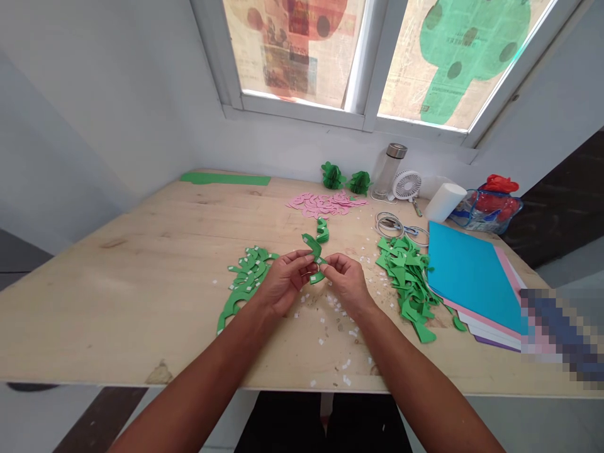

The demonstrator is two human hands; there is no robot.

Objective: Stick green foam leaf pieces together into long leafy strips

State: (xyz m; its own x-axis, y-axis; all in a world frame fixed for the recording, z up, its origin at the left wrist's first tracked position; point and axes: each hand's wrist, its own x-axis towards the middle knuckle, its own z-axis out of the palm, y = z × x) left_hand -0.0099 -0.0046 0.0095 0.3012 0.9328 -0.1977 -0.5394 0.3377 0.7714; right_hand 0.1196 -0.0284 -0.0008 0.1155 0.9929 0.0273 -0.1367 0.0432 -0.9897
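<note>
Between my two hands is a curved green foam cutout (311,244) with small white squares on it, held above the table's middle. My left hand (285,280) pinches it from the left. The fingers of my right hand (345,280) are closed on its right side, by a white square. Just beyond my hands lies a small stack of green curved pieces (323,231). Left of my left hand, a pile of green cutouts with white squares (249,272) spreads over the wood. Tiny white paper bits (346,363) are scattered under and around my right hand.
Green scraps (406,277) are heaped at the right, beside blue foam sheets (472,277). Pink cutouts (325,204), green paper ornaments (333,177), a bottle (389,170), a small fan (406,185), a white roll (445,202) and a clear bag (491,207) line the back.
</note>
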